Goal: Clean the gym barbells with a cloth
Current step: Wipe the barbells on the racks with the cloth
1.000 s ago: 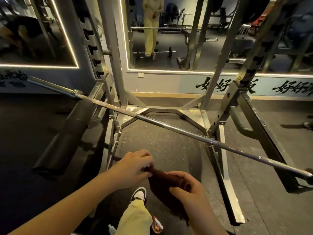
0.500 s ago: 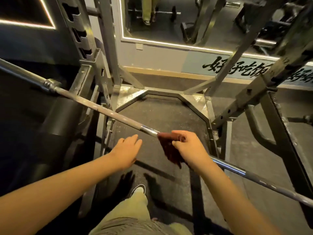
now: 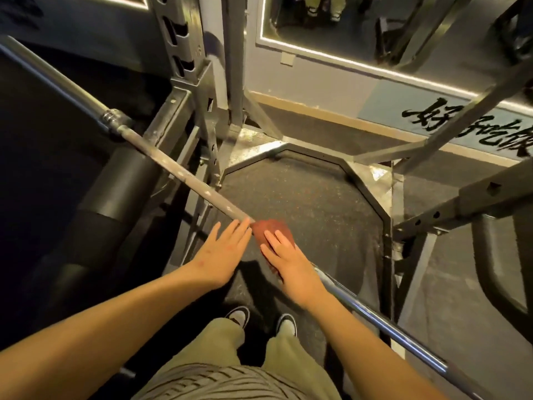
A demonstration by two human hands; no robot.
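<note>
Wiping looks barely begun: the right hand (image 3: 288, 261) presses the red cloth (image 3: 271, 228) with flat fingers onto the middle of the barbell (image 3: 173, 166) lying across the rack (image 3: 202, 82), the left hand (image 3: 222, 255) is spread just beside it, and the blotchy left stretch seems unwiped.

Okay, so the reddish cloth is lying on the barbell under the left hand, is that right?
Not quite. The head view shows the reddish cloth on the barbell under the right hand, whose fingers lie straight on it. The left hand is open beside it, with no cloth.
</note>
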